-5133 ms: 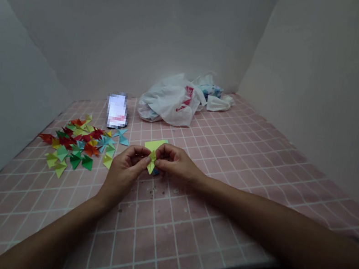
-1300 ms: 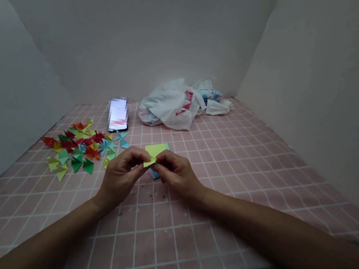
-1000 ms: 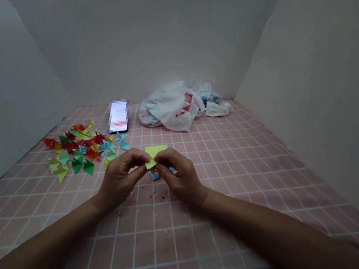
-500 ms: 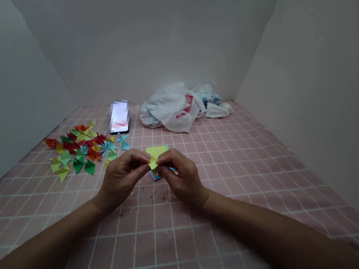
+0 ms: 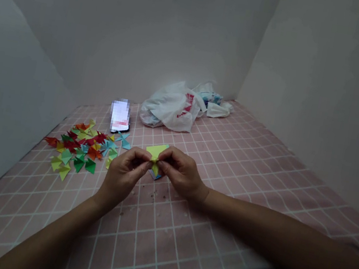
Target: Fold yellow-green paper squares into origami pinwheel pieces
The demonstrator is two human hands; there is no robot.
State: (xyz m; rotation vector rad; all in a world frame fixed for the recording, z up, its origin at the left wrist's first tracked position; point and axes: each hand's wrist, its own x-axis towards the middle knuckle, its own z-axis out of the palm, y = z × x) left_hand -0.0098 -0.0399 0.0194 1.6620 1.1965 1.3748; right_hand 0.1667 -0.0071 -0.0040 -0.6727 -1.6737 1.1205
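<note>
Between my fingertips is a small folded piece of yellow paper, its lower tip pointing down. My left hand pinches its left side with thumb and forefinger. From the other side my right hand pinches it too, the two sets of fingertips almost touching. Just behind and partly under my hands lies a stack of square paper with a yellow sheet on top and blue edges showing. My fingers hide most of the folded paper and part of the stack.
Left of my hands spreads a pile of folded paper pieces in red, orange, yellow, green and blue. A lit phone leans behind it. White plastic bags rest by the back wall. A pink checked cloth covers the table.
My fingertips have shifted on the yellow paper and pinch it closer together. Its lower tip looks narrower and hangs further down. The other things stay where they were.
</note>
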